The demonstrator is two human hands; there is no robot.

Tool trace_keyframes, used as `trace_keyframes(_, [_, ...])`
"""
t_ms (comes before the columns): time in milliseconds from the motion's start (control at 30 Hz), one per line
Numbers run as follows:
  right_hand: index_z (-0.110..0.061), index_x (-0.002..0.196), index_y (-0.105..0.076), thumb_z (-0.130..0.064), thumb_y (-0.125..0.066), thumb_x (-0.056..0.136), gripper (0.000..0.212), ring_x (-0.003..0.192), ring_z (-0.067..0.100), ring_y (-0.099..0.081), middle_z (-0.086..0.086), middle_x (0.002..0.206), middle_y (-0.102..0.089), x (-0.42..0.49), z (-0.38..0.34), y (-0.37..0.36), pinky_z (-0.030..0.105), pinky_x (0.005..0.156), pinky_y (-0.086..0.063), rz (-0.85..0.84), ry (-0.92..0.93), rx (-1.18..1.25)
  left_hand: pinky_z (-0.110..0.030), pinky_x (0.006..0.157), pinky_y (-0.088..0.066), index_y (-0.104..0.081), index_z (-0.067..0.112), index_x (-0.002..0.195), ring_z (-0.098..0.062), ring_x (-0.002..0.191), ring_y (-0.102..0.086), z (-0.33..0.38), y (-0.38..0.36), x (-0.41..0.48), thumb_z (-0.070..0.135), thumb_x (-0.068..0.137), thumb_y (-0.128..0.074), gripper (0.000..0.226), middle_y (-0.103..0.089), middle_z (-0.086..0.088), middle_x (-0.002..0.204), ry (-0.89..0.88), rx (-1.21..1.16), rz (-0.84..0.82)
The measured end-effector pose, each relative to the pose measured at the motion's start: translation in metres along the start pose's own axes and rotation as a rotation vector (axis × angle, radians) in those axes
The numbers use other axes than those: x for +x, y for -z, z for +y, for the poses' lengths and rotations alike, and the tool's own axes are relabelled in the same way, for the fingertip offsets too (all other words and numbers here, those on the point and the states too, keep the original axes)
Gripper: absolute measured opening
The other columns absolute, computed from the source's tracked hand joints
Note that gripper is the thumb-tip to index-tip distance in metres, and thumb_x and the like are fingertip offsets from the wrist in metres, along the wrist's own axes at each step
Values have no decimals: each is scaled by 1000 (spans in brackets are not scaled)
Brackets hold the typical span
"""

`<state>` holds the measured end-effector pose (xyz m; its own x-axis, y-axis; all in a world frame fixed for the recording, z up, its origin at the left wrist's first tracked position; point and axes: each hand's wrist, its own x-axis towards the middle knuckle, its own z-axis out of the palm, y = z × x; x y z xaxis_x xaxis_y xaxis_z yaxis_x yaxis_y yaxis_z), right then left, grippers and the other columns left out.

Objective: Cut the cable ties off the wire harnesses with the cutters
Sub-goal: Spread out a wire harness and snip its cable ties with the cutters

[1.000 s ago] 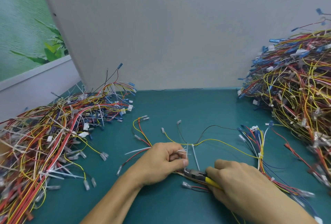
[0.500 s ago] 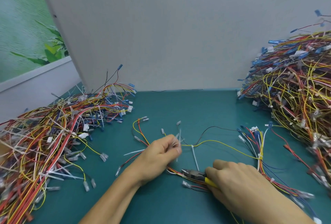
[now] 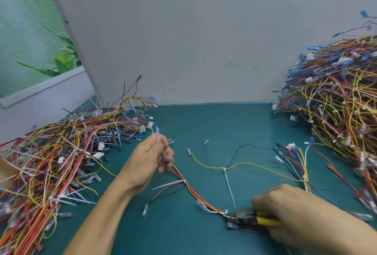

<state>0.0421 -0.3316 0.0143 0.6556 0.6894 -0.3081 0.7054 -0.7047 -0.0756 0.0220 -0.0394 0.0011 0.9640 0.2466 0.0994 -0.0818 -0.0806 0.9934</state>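
While my right hand clamps cutters against harness, left hand pinching cut ties: wires unsteadied, blades may nick insulation.

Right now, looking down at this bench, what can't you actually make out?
All in the head view:
- How many cut ties the left hand pinches: motion blur smears them.
- The cutters: the right hand covers most of the handles, and whether the tips bite a tie is too small to tell.
- The right harness pile and left harness pile: cut off by the frame edges.
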Motion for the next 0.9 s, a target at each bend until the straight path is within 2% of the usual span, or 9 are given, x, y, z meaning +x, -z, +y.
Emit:
trace_keyframes(100, [-37, 68, -36, -29, -47, 76, 17, 92, 23, -56, -4, 95, -55, 1, 2, -1, 36, 74, -48, 13, 13, 15, -21, 43, -30, -44, 10, 83, -16, 49, -42, -7, 10, 3, -6, 97, -26, 28, -54, -3, 60, 16, 157, 11])
trace_keyframes(200, [-35, 67, -36, -28, -47, 76, 16, 90, 23, -56, -5, 90, -54, 1, 2, 0, 36, 74, -47, 17, 22, 28, -26, 50, -28, -58, 18, 82, -13, 52, -31, -15, 25, 5, -2, 92, -41, 28, -39, 7, 53, -40, 591, -55])
trace_keyframes(267, [-37, 66, -38, -28, -48, 76, 16, 89, 23, -56, -6, 85, -51, 1, 3, 1, 35, 72, -46, 17, 22, 41, -27, 58, -36, -65, 27, 82, -12, 54, -38, -14, 29, 3, 1, 85, -51, 30, -49, -2, 57, -46, 834, -167])
trace_keyframes(333, [-39, 66, -40, -28, -48, 75, 16, 88, 22, -56, -7, 84, -50, 0, 4, 2, 35, 72, -46, 19, 25, 47, -28, 74, -49, -68, 28, 89, -17, 66, -56, -11, 25, -1, 1, 81, -60, 29, -67, -10, 78, -6, 860, -276])
trace_keyframes(400, [-39, 67, -41, -29, -48, 74, 15, 87, 21, -56, -7, 83, -50, -1, 4, 2, 35, 72, -46, 18, 22, 50, -21, 87, -51, -70, 26, 99, -3, 84, -66, -9, 18, -3, 2, 79, -68, 31, -72, 5, 92, -20, 856, -311])
trace_keyframes(467, [-41, 67, -42, -28, -48, 74, 16, 85, 20, -56, -7, 79, -49, -1, 4, 3, 34, 71, -46, 14, 22, 57, -10, 84, -46, -72, 23, 107, 6, 87, -63, -9, 13, -2, 9, 81, -73, 30, -68, 15, 93, -111, 933, -338])
trace_keyframes(600, [-38, 67, -42, -28, -49, 73, 13, 84, 18, -55, -7, 79, -52, -2, 5, 4, 34, 71, -47, 9, 11, 78, -15, 72, -43, -77, 26, 100, -6, 78, -61, -8, 8, -4, 18, 84, -72, 18, -66, 6, 81, -206, 974, -392])
trace_keyframes(700, [-38, 67, -42, -28, -49, 74, 14, 86, 18, -56, -7, 79, -51, -2, 5, 4, 33, 70, -47, 3, -1, 76, -16, 70, -41, -77, 28, 87, -3, 71, -56, -7, 7, -4, 23, 87, -68, 10, -61, 10, 74, -161, 915, -404])
trace_keyframes(900, [-44, 69, -48, -44, -52, 75, 8, 81, 14, -54, -7, 74, -49, -4, 8, 5, 32, 71, -48, 13, 2, 113, -28, 75, -45, -65, 27, 69, -3, 66, -52, -10, 1, -1, 35, 95, -55, 29, -64, 5, 71, 19, 873, -416])
